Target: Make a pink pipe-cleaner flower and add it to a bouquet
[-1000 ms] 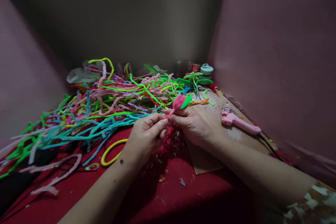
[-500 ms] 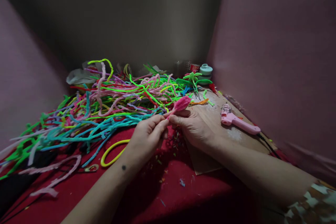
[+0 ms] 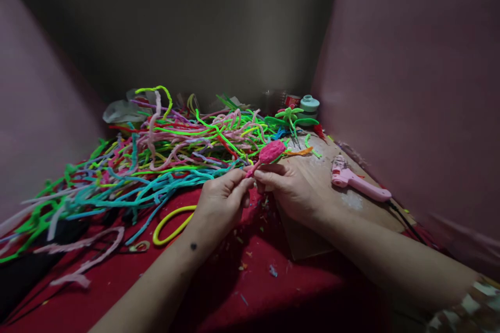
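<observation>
A bright pink pipe-cleaner petal [image 3: 272, 152], oval with a thin stem, sticks up between my two hands over the red cloth. My left hand [image 3: 226, 192] pinches the lower end of the stem between thumb and fingers. Close beside it, my right hand [image 3: 287, 187] grips the stem just under the oval part, thumb on the near side. The fingertips nearly meet, and the right fingers behind the petal are partly hidden.
A large heap of coloured pipe cleaners [image 3: 187, 151] spreads behind and left. A pink glue gun [image 3: 361, 184] lies on a board [image 3: 312, 166] at right, its cord trailing off. A green pipe-cleaner flower [image 3: 289, 114] and a mint jar [image 3: 309, 104] stand behind. A yellow loop [image 3: 158, 231] lies left.
The pink petal has turned so its broad oval face shows more. Both hands keep their pinch on the stem. The whole view has shifted slightly.
</observation>
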The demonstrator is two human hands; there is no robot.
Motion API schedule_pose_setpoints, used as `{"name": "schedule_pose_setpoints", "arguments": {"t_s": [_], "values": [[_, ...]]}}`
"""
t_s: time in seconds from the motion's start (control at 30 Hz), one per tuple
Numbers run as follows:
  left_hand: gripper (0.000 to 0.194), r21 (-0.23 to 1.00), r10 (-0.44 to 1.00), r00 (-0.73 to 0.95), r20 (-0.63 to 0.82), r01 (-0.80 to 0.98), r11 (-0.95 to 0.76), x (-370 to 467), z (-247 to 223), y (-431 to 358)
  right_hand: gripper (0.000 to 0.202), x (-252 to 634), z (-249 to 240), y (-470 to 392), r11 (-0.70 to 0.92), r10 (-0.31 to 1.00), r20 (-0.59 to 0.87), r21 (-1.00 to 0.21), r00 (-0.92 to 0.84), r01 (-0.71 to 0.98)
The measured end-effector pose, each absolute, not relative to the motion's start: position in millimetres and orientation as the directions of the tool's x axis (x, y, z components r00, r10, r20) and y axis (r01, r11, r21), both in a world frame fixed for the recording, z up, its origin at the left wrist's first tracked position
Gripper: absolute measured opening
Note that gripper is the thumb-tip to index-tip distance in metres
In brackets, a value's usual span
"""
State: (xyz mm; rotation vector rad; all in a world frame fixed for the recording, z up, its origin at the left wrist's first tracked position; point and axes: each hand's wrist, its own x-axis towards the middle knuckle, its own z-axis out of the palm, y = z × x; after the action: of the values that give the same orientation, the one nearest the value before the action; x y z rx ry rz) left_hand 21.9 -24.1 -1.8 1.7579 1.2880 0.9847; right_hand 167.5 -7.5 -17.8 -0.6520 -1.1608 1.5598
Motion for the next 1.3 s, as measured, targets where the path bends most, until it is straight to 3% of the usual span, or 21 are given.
{"name": "schedule_pose_setpoints", "arguments": {"t_s": [0.23,0.4,0.5,0.6,0.7,0.8,0.9,1.03,1.3], "values": [[0.023,0.990,0.938,0.320,-0.133,0.085,0.111,20.0,9.3,-25.6,0.018,168.2,-22.9,-0.6,-0.030,0.928,0.137,-0.899,-0.346,-0.437],[0.021,0.920,0.807,0.541,-0.237,-0.141,0.366,12.3,4.5,-20.1,0.022,171.0,-24.8,0.6,-0.047,0.897,0.154,-0.899,-0.414,-0.436],[0.021,0.890,0.749,0.619,-0.236,-0.172,0.423,9.9,3.7,-19.0,0.017,169.8,-23.5,-2.3,-0.023,0.897,0.183,-0.889,-0.403,-0.456],[0.024,0.947,0.807,0.546,-0.225,-0.071,0.313,11.9,6.8,-21.8,0.010,167.1,-21.5,-6.1,-0.021,0.906,0.185,-0.878,-0.381,-0.478],[0.028,0.981,0.917,0.389,-0.090,0.193,0.014,17.2,7.3,-25.2,0.008,165.3,-21.0,-8.3,-0.038,0.928,0.147,-0.877,-0.343,-0.478],[0.022,0.797,0.939,0.282,0.196,0.511,-0.321,21.6,-0.2,-25.7,0.007,165.0,-22.9,-8.2,-0.017,0.945,0.145,-0.874,-0.293,-0.486],[0.013,0.509,0.867,0.249,0.432,0.726,-0.462,22.2,-12.2,-24.2,0.007,165.4,-26.0,-7.3,0.010,0.950,0.159,-0.876,-0.269,-0.482],[0.018,0.351,0.776,0.326,0.539,0.751,-0.559,19.5,-19.4,-23.2,0.010,166.0,-25.6,-7.8,0.041,0.954,0.158,-0.910,-0.254,-0.412],[0.024,0.569,0.866,0.237,0.440,0.673,-0.473,17.9,-6.2,-25.1,0.014,165.8,-19.1,-8.6,-0.044,0.930,0.136,-0.882,-0.342,-0.470]]}}
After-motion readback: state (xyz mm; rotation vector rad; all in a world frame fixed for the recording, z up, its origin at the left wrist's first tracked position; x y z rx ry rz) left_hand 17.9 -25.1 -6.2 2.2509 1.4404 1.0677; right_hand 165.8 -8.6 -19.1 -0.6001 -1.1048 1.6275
